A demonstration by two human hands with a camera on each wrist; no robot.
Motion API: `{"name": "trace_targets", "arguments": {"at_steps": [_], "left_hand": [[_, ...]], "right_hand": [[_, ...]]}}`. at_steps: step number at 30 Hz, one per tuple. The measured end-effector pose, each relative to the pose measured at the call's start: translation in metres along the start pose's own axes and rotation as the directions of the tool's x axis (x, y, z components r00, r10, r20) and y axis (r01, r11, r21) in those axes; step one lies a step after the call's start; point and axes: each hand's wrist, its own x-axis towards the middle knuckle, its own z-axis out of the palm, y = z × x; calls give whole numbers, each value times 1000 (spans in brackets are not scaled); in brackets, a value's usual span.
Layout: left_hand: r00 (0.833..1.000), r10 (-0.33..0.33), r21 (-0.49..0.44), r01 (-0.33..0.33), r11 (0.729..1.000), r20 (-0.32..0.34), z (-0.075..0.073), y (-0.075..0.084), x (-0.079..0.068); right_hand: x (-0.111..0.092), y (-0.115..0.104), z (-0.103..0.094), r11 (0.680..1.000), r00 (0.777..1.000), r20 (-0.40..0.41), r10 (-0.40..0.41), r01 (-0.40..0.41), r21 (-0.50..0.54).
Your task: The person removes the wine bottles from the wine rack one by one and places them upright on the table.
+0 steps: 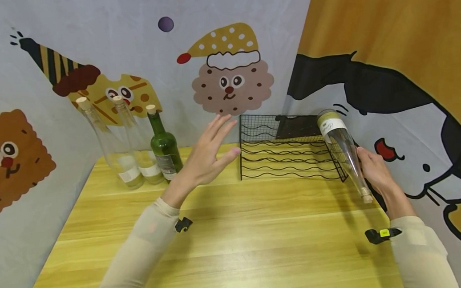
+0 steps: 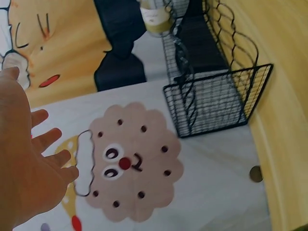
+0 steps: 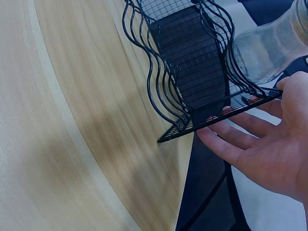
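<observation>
A black wire bottle rack [image 1: 287, 155] with wavy rails stands at the back of the table. On its right end lies a clear glass bottle [image 1: 340, 143], with a white label and its corked neck tilted toward me. My right hand [image 1: 377, 169] is beside that end; in the right wrist view its extended fingers [image 3: 231, 151] touch the outside of the side panel [image 3: 216, 115], with the thumb near the top edge. My left hand [image 1: 213, 152], fingers spread and holding nothing, hovers between the rack and a green bottle [image 1: 164, 142].
Two corked clear bottles [image 1: 110, 143] stand beside the green one at the back left of the wooden table [image 1: 222, 251]. Cartoon-printed cloth [image 1: 127, 39] hangs right behind the table and along its sides. A dark panel [image 1: 297, 126] shows at the rack's back.
</observation>
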Motion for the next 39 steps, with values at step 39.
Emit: {"name": "trace_targets", "arguments": {"at_steps": [39], "left_hand": [[933, -337, -263, 358, 896, 122, 99, -60, 11]], "right_hand": [[-2, -2, 0, 1000, 1000, -8, 9, -9, -30]]}}
